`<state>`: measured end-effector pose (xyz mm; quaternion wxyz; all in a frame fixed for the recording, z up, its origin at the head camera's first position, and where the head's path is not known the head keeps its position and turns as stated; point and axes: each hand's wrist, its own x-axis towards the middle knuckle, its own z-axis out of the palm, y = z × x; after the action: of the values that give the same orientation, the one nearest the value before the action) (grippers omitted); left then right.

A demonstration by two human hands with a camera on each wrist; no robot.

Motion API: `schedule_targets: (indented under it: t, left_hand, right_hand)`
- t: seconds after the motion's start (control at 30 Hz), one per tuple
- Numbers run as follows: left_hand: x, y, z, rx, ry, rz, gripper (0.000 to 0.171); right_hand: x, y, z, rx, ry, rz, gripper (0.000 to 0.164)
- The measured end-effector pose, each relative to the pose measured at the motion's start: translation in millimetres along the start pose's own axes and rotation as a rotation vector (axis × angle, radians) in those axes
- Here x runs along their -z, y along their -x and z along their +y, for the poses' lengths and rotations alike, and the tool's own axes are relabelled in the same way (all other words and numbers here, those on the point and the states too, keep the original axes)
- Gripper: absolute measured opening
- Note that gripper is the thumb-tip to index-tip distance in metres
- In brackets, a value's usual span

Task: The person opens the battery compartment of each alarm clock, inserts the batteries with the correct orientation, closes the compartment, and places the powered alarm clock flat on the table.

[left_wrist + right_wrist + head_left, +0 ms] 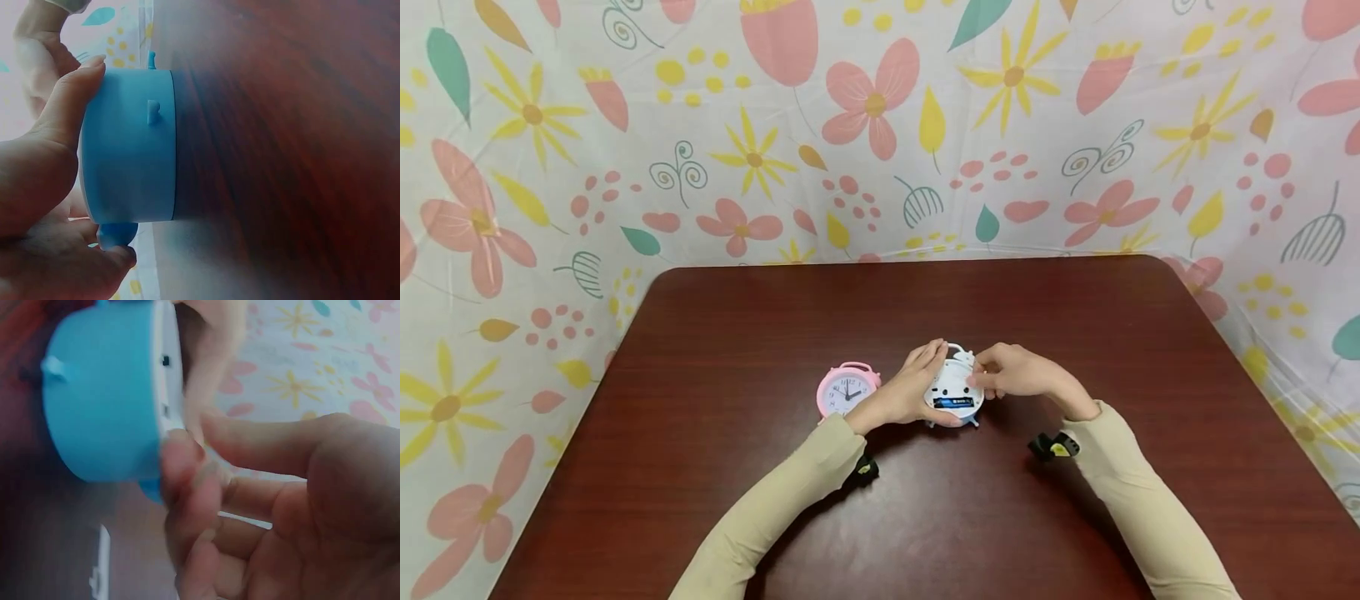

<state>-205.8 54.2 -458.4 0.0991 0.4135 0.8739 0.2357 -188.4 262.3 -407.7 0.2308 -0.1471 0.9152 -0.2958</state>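
Observation:
A blue alarm clock [953,386] lies face down on the table, its white back upward. A blue battery [953,402] shows in the uncovered slot, below two dark knobs. My left hand [912,390] grips the clock's left side, thumb at the footed bottom and fingers by the top, with the blue casing [130,147] between them. At the right edge of the back, my right hand [1017,372] pinches with curled fingers; whatever lies between the fingertips is hidden. A second alarm clock, pink [848,392], lies face up left of my left hand.
The brown table [760,317] reaches back to a flower-patterned cloth [865,192]. A thin white piece [101,565] lies past the blue clock's top in the right wrist view. Black wrist-worn devices [1052,446] hang under both sleeves.

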Motion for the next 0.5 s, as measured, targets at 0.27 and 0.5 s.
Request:
schedule_targets:
  t: [0.27, 0.5]
  left_hand:
    - [-2.5, -0.8, -1.1, -0.013, -0.017, 0.01, 0.112]
    - [-1.8, -1.1, -0.3, -0.016, -0.03, 0.015, 0.112]
  right_hand:
    - [20.9, 10.1, 12.7, -0.056, -0.003, 0.206, 0.019]
    - [19.1, 11.1, 27.3, -0.125, 0.186, 0.25, 0.02]
